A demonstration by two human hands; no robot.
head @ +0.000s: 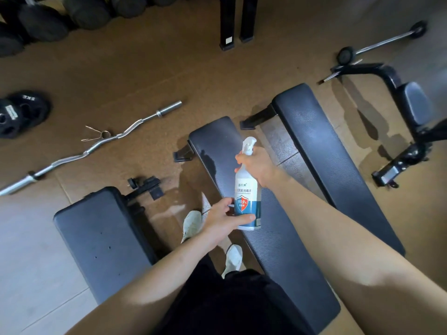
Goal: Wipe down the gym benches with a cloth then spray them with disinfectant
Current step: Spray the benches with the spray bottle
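A white disinfectant spray bottle with a blue and red label hangs upright over the middle black bench. My right hand grips its neck at the trigger, with the nozzle pointing away from me. My left hand wraps the bottle's lower body from the left. A second black bench runs parallel on the right, and a third lies at the lower left. No cloth is in view.
A curl bar and a spring collar lie on the brown floor at left, with weight plates beyond. Dumbbells line the top left. A padded machine and short barbell stand at right. White shoes stand between the benches.
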